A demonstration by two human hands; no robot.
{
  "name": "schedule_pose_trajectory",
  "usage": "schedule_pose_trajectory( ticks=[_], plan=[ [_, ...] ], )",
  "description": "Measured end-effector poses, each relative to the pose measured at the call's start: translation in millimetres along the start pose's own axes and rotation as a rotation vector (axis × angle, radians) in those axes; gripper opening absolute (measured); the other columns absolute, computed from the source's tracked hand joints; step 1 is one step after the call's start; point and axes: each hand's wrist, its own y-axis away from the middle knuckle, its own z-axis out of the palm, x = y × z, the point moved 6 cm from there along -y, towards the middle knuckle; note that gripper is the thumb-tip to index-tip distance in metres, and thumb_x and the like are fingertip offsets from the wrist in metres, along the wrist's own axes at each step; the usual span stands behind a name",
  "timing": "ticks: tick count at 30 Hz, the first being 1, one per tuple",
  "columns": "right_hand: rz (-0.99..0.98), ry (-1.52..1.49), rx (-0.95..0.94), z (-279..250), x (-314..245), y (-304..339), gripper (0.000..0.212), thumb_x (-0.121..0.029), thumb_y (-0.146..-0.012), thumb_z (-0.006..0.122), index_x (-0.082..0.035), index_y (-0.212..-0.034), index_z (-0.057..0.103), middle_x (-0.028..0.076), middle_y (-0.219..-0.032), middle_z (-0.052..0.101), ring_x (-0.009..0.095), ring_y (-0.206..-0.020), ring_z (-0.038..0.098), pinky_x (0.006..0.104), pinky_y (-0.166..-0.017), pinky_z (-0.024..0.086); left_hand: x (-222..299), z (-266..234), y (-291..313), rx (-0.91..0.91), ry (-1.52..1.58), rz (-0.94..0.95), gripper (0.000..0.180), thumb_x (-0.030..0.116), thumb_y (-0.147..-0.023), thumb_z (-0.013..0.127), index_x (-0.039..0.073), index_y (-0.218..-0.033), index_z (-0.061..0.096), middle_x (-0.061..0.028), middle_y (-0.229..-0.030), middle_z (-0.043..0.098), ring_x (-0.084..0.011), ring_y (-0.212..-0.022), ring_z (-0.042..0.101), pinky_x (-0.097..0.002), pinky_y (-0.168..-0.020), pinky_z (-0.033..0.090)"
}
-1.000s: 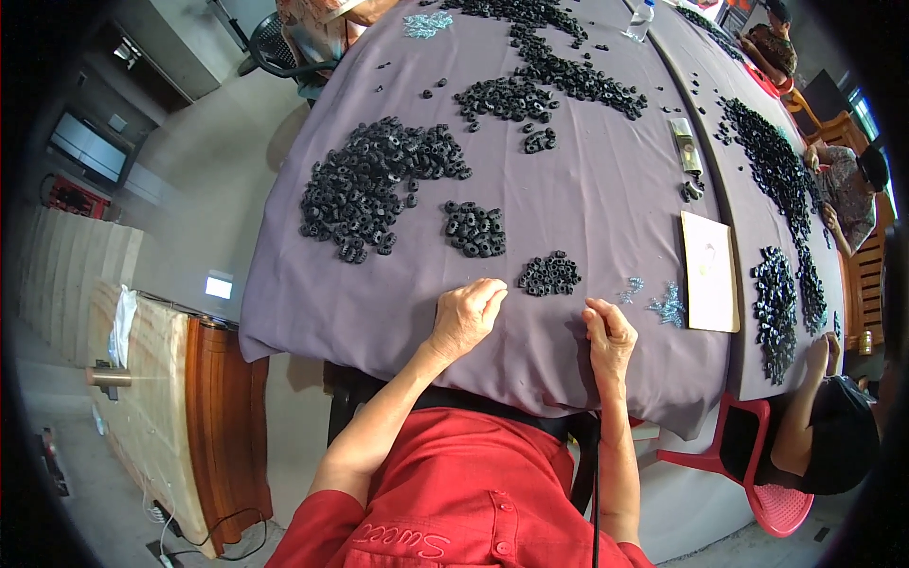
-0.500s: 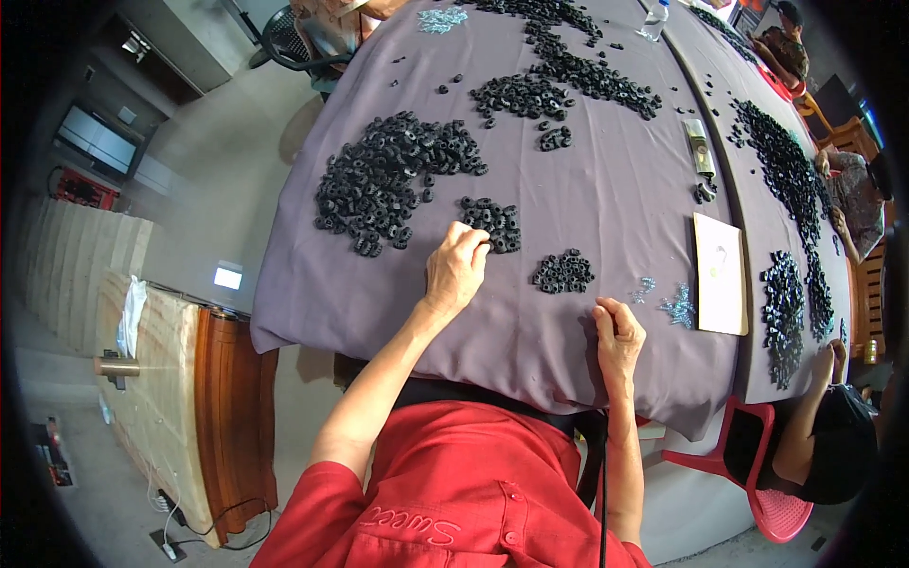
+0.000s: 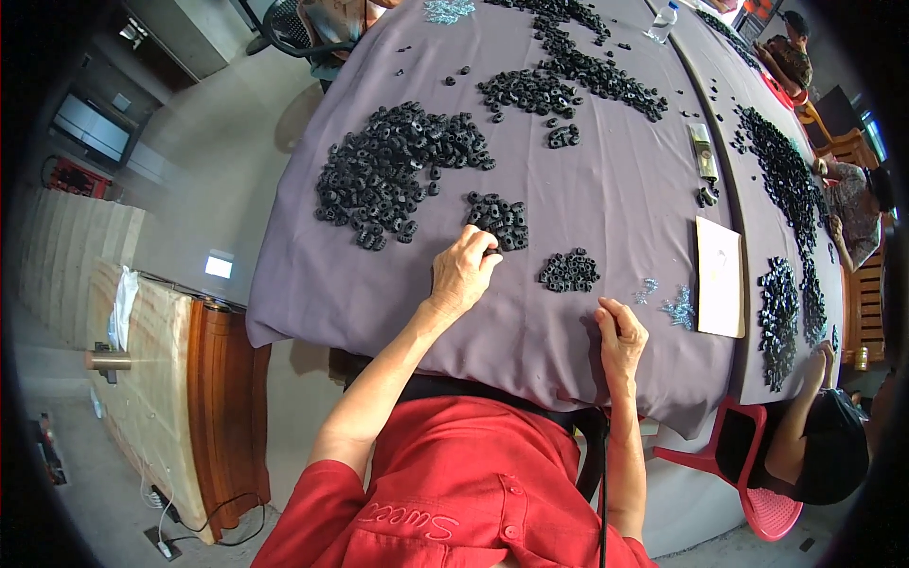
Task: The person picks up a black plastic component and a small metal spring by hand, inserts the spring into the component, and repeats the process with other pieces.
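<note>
The left hand [image 3: 460, 275] appears to pinch a small, black, ribbed, ring-shaped plastic-looking piece [image 3: 492, 251] at the near edge of the compact black cluster [image 3: 500, 216] on the purple-grey, cloth-covered counter [image 3: 644, 218]. The right hand [image 3: 622, 343], right of that cluster, has its fingertips together, contents indiscernible. The piece is probably light, stiff and prone to roll, best gripped across its rim.

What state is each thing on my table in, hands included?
Left hand: pinching a black piece.
Right hand: fingers curled, contents hidden.
Small black pile between the hands: loose, gathered together.
Blue pieces: loose, in clusters.
Cream board: lying flat.
Clear bottle: upright, capped.
Grey-purple cloth: spread, wrinkled.
</note>
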Motion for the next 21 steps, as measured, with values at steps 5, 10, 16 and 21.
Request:
schedule_pose_trajectory(
  ticks=[5, 10, 16, 21],
  plan=[
    [0.236, -0.279, 0.122, 1, 26, 7, 0.012, -0.001, -0.078, 0.068, -0.004, -0.087, 0.061, 0.001, -0.065, 0.057, 0.005, -0.059, 0.050, 0.0215, -0.058, 0.044, -1, -1, 1, -0.034, 0.026, -0.046, 0.020, 0.015, -0.078, 0.069, 0.009, -0.095, 0.060, -0.0074, -0.087, 0.054, -0.0265, -0.074, 0.061, -0.0386, -0.064, 0.050],
    [0.227, -0.224, 0.057, -2, 23, 8, 0.010, 0.001, -0.079, 0.068, -0.003, -0.082, 0.059, -0.001, -0.067, 0.058, 0.005, -0.061, 0.050, 0.0205, -0.058, 0.044, 2, -2, 8, -0.027, 0.216, -0.140, 0.019, 0.010, -0.077, 0.071, 0.007, -0.093, 0.061, -0.0055, -0.087, 0.054, -0.0190, -0.071, 0.059, -0.0322, -0.063, 0.050],
    [0.278, -0.450, 0.003, 14, -11, 5, 0.010, 0.006, -0.082, 0.062, 0.001, -0.090, 0.062, 0.004, -0.079, 0.064, 0.009, -0.067, 0.061, 0.0223, -0.064, 0.051, 28, 17, 24, -0.059, 0.798, -0.296, 0.014, 0.000, -0.081, 0.068, 0.001, -0.091, 0.058, -0.0021, -0.088, 0.053, -0.0078, -0.066, 0.056, -0.0205, -0.056, 0.049],
    [0.147, -0.471, -0.132, 33, -43, 5, 0.011, 0.007, -0.083, 0.058, 0.002, -0.092, 0.062, 0.009, -0.085, 0.067, 0.013, -0.078, 0.068, 0.0231, -0.068, 0.052, 38, 27, 38, -0.129, 0.922, -0.427, 0.013, -0.001, -0.081, 0.066, 0.001, -0.091, 0.057, -0.0018, -0.086, 0.057, -0.0076, -0.069, 0.058, -0.0204, -0.059, 0.049]
  ],
)
